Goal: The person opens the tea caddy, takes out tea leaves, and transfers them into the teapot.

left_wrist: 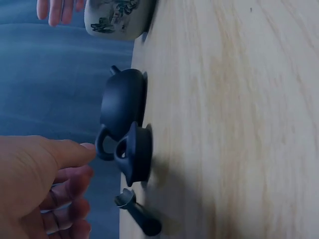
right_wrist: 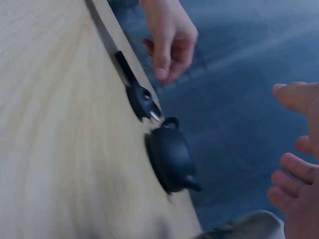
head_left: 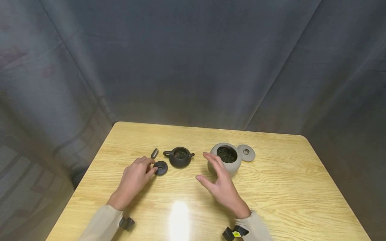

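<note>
My left hand (head_left: 137, 175) hovers over the dark teapot lid (head_left: 161, 168), thumb and fingertips apart from it in the left wrist view. The lid lies on the table with its knob up. Beside it rests a small metal tea scoop (head_left: 154, 153). A dark clay teapot (head_left: 180, 162) stands uncovered with tea leaves inside, its handle towards the lid and its spout towards the jar. My right hand (head_left: 221, 187), thumb and fingers spread and holding nothing, is in front of the pale tea jar (head_left: 236, 166). Dark tea leaves show through the jar's round mouth.
The jar's round pale lid (head_left: 249, 156), with a small ring on top, lies right behind the jar. All of it stands on a light wood table (head_left: 280, 174). A dark grey curtain (head_left: 193, 67) hangs behind the far edge.
</note>
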A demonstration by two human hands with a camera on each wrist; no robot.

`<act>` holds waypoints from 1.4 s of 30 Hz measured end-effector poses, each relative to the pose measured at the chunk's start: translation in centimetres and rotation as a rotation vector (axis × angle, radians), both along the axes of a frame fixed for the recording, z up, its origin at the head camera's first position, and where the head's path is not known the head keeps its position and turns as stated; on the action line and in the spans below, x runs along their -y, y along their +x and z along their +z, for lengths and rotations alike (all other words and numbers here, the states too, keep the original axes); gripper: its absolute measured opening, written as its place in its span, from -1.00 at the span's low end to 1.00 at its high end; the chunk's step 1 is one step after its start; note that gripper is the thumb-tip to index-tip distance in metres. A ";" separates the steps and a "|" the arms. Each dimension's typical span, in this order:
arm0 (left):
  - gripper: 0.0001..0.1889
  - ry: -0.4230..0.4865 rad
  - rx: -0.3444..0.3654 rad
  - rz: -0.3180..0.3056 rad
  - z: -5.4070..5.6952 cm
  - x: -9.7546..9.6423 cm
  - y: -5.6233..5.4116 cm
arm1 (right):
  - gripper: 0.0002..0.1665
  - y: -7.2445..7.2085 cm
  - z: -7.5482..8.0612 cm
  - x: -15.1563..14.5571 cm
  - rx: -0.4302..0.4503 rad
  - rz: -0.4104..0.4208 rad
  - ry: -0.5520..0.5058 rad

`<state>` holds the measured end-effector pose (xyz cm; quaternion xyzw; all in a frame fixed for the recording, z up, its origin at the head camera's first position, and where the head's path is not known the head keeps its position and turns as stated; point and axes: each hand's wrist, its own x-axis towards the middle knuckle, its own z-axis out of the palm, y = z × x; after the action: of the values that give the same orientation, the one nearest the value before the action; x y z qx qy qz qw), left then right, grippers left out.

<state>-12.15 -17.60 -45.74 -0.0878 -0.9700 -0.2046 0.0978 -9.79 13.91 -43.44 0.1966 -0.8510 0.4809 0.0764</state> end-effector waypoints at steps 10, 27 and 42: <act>-0.78 0.019 0.048 -0.021 -1.1 -0.8 -0.8 | -0.11 -2.4 -2.7 3.0 0.111 -0.031 -0.018; -0.88 -0.003 0.019 -0.040 -1.8 -1.5 -1.1 | -0.10 -6.8 -4.3 6.6 0.254 -0.092 -0.038; -0.90 -0.010 0.001 -0.037 -1.7 -1.3 -1.0 | -0.11 -7.9 -6.1 7.1 0.249 -0.071 -0.008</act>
<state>-13.19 -16.26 -47.43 -0.1059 -0.9693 -0.2013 0.0931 -17.67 6.78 -49.53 0.1049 -0.8584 0.5020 -0.0121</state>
